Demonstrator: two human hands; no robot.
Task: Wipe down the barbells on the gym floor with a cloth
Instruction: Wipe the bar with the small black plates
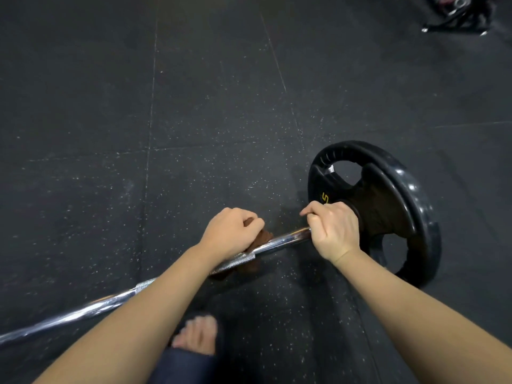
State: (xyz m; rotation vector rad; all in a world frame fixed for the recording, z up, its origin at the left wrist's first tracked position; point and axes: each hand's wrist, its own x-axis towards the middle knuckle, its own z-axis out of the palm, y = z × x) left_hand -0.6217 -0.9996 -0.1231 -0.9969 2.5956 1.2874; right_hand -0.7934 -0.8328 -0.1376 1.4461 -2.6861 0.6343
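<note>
A chrome barbell lies across the dark rubber floor, running from the lower left up to a black weight plate on its right end. My left hand grips a brown cloth wrapped around the bar, a little left of the bare chrome stretch. Part of the cloth hangs below the bar. My right hand curls around the bar right against the plate's hub. The bar's knurled section shows beneath my left wrist.
My foot in a dark sandal stands on the floor just below the bar. Dark gym equipment with metal parts lies at the top right corner. Speckled black floor mats stretch beyond the bar.
</note>
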